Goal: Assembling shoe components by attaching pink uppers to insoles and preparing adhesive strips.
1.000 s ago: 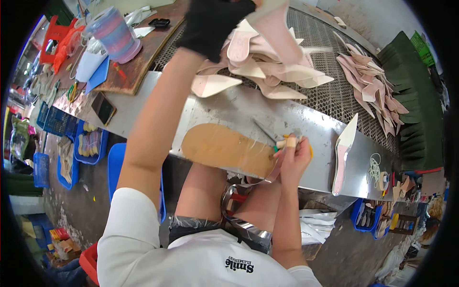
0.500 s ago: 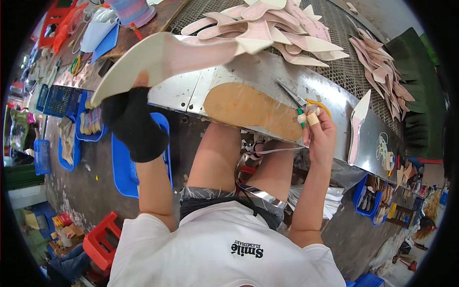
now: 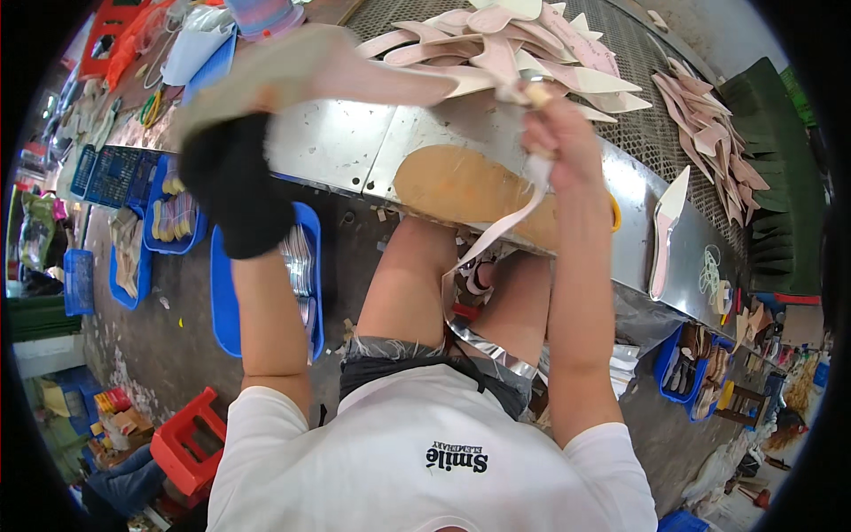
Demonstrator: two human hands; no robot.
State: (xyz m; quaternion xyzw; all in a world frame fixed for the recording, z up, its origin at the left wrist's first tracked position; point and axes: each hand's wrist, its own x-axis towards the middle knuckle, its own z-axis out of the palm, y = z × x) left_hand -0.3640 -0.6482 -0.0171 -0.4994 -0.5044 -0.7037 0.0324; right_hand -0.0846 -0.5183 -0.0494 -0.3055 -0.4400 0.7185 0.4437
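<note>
The black-gloved left hand (image 3: 238, 177) is clamped on a pink-and-white pointed shoe insole (image 3: 306, 73), raised over the metal bench edge (image 3: 332, 151). The right hand's (image 3: 567, 142) fingers pinch a pale strip (image 3: 510, 220) near the insole's narrow end; blur hides whether they touch it.

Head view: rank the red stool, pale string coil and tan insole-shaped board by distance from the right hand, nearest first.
1. Tan insole-shaped board: just below and left of the right hand.
2. Pale string coil: off to the right, lower.
3. Red stool: far lower left.
</note>
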